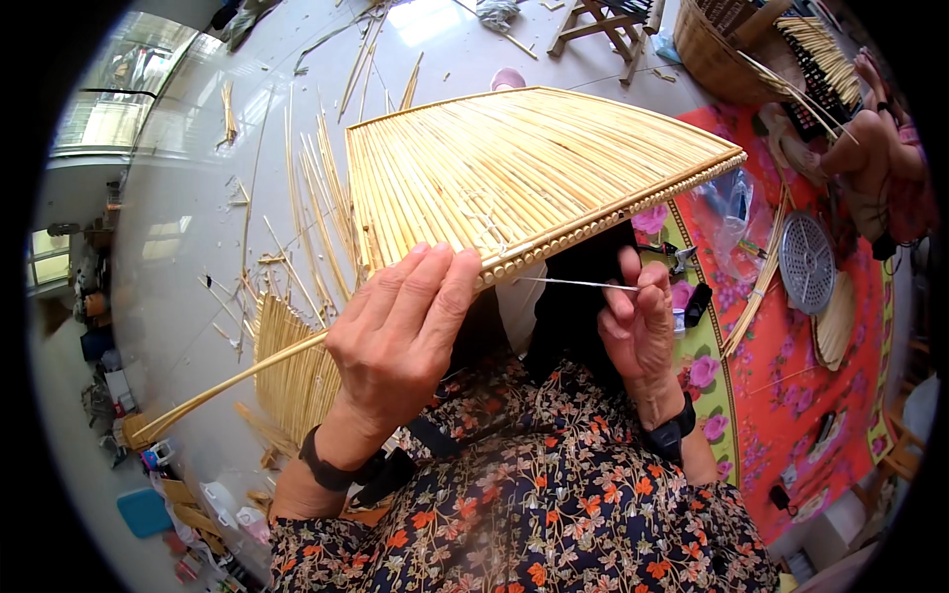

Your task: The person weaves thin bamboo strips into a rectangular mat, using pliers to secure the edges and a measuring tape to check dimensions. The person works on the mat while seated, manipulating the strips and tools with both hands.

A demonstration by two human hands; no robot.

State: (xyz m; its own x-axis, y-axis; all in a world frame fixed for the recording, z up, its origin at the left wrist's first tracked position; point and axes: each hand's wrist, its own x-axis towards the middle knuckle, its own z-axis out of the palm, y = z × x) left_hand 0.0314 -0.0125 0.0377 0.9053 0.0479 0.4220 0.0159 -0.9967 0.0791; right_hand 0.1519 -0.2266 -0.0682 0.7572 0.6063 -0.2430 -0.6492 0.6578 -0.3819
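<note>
My left hand (400, 321) is closed on the near left corner of a fan-shaped panel of pale reeds (539, 163), its fingers lying over the top. The panel is held tilted above my lap, bordered by thin strips, with a row of cut reed ends along its near edge. A couple of long thin reeds (237, 378) stick out leftward from beneath that hand. From the panel's near edge a white thread (578, 284) runs taut to my right hand (638, 321), which pinches it between the fingers. Loose white thread (484, 222) also lies on the panel's surface.
Loose reeds (321, 183) and another reed panel (295, 361) lie on the floor at left. A red floral cloth (791, 415) spreads at right, bearing a perforated metal disc (807, 261). Behind it are a wicker basket (712, 54), a wooden stool (603, 35) and another person (875, 148).
</note>
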